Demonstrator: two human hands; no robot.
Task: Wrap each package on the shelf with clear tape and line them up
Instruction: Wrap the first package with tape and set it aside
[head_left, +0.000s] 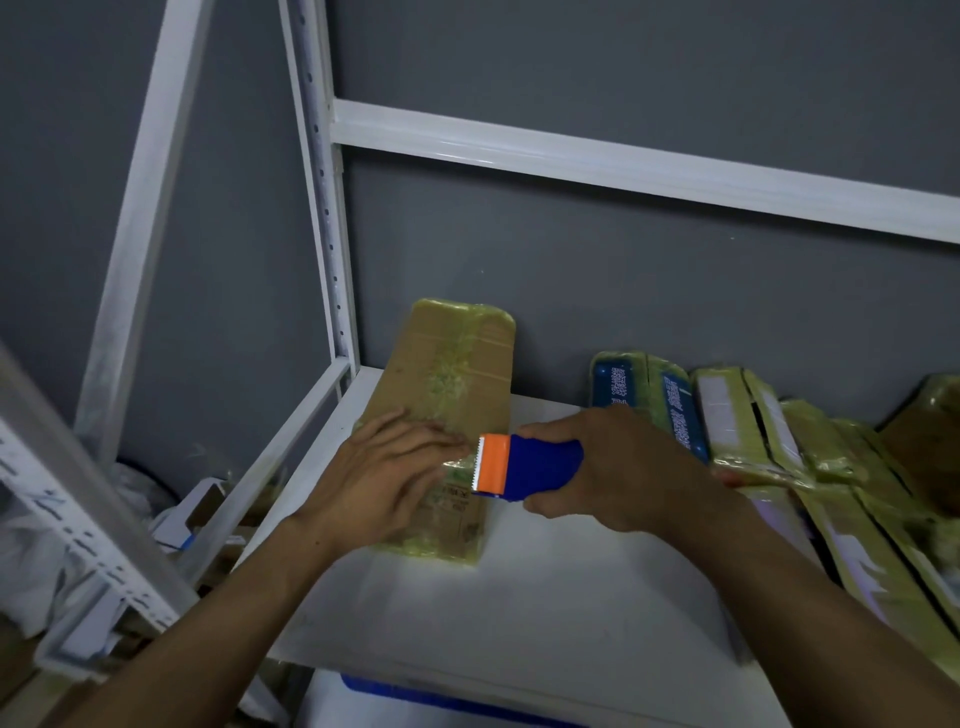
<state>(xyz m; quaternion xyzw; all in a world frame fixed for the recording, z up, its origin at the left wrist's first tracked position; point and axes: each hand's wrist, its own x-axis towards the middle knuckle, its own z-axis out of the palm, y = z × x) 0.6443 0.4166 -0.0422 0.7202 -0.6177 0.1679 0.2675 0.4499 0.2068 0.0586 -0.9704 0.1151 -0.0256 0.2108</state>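
1. The brown package lies flat on the white shelf. Its far end is against the grey wall and its near end points toward you. A yellowish band of clear tape runs along its length.
2. Your left hand lies palm down on the near half of that package, with the forearm coming in from the lower left. Its fingers are straight and close together, pointing toward the package's right edge. They press flat on the taped face and hold nothing.
3. Your right hand sits just right of the package, with the forearm reaching in from the lower right. Its fingers curl over the blue handle of the tape dispenser with the thumb underneath, clamped on it.
4. The dispenser's orange head points left, and its toothed edge is over the package's right edge, just beside your left fingertips. A short strip of tape shows between the teeth and the package.
5. Right of the package and apart from it, a row of wrapped packages leans one against the next along the wall. The two nearest show blue faces with white print.
6. Behind the package's left corner stands a white perforated upright. A white crossbar runs along the wall above the package.
7. Below the shelf's near edge, on your side of the package, part of a blue bin shows.
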